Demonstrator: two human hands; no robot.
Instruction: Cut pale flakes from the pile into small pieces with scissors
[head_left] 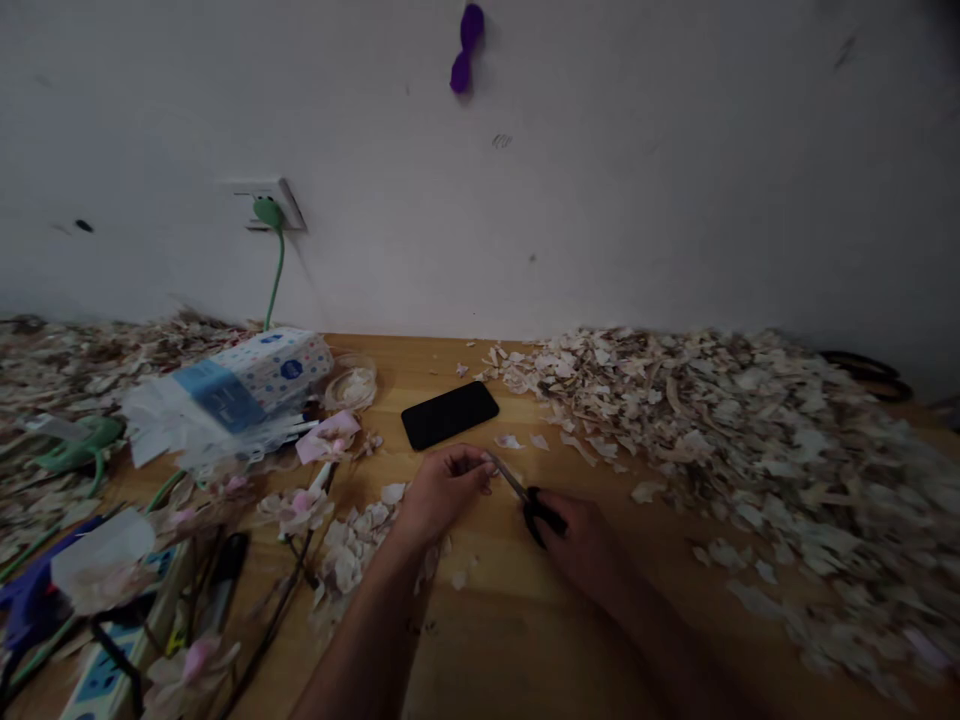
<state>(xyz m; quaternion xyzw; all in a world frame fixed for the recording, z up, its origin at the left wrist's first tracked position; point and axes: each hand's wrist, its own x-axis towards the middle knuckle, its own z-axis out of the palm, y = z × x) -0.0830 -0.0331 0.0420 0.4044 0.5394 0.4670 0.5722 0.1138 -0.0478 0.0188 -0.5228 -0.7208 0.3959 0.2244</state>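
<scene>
My right hand (574,535) is closed around the black handles of a pair of scissors (513,481), whose blades point up and left. The blade tips reach the fingertips of my left hand (448,485). Its fingers are pinched together, and what they hold is too small and dim to name. A black phone (450,414) lies on the wooden table (495,640) just beyond my left hand. Pale petal-like scraps (360,540) lie beside my left forearm.
Heaps of pale scraps (675,400) cover the right side and far left. At left are a tissue pack (255,375), pink-white flowers (300,508) on dark stems, a marker (225,580), a power strip (112,670) and a purple tool (37,600). A wall (600,200) stands behind.
</scene>
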